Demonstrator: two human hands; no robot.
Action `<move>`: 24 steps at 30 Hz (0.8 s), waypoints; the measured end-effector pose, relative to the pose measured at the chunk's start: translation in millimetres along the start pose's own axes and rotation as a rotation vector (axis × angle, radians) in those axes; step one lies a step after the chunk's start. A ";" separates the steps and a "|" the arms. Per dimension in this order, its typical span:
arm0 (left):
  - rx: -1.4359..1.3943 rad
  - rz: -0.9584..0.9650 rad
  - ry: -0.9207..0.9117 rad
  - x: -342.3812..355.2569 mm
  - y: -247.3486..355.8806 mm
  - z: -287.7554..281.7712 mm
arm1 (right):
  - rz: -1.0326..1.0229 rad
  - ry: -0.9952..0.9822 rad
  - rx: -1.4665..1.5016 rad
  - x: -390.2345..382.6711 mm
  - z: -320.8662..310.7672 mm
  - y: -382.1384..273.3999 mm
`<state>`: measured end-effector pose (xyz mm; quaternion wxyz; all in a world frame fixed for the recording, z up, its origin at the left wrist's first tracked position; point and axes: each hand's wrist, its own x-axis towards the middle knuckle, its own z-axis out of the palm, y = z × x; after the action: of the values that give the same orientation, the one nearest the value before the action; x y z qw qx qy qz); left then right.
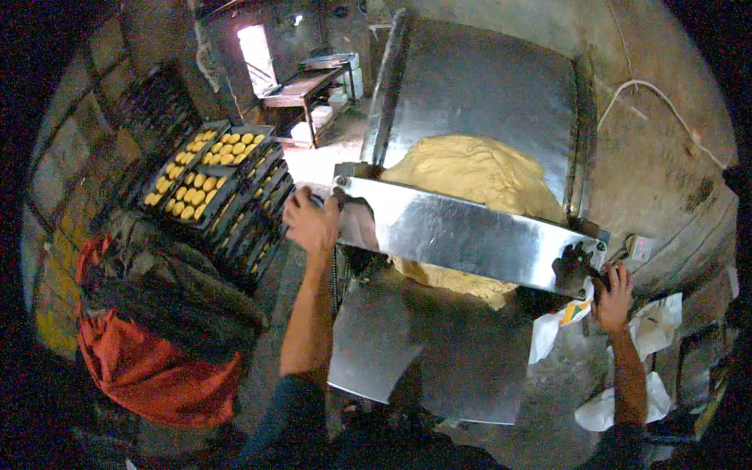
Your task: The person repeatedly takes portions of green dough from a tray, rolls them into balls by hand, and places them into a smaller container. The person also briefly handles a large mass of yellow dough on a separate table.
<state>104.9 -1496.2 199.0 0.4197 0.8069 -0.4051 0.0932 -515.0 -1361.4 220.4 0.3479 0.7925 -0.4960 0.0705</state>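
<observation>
A steel dough sheeter has a wide, shiny crossbar with dark fittings at both ends. My left hand is closed on a dark fitting at the bar's left end, fingers curled and partly hiding it. My right hand grips a dark handle at the right end. Behind the bar, a large mound of yellow dough lies on the upper metal chute; more dough shows below the bar, above the lower steel plate.
Stacked dark trays of round yellow pieces stand left, beside dark and red cloth. A metal table is at the back by a bright opening. A small box and cable are on the right wall; white sacks lie below.
</observation>
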 end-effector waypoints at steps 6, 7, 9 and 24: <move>0.218 0.849 -0.147 13.1 -33.6 -26.0 | 0.707 0.263 0.186 27.1 8.6 -42.7; 0.200 0.959 -0.164 18.8 -41.0 -29.4 | 0.940 0.169 0.117 32.2 14.7 -45.6; 0.125 1.143 -0.157 30.0 -50.2 -31.1 | 1.073 0.137 -0.052 35.2 32.9 -45.4; -0.245 0.140 -0.505 -15.9 -68.8 -48.8 | 0.345 -0.571 -0.704 1.3 -25.6 -55.4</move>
<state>154.1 -1428.3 180.5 0.3924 0.7179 -0.5598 -0.1315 -462.1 -1331.7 213.4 0.4282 0.5205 -0.6895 -0.2652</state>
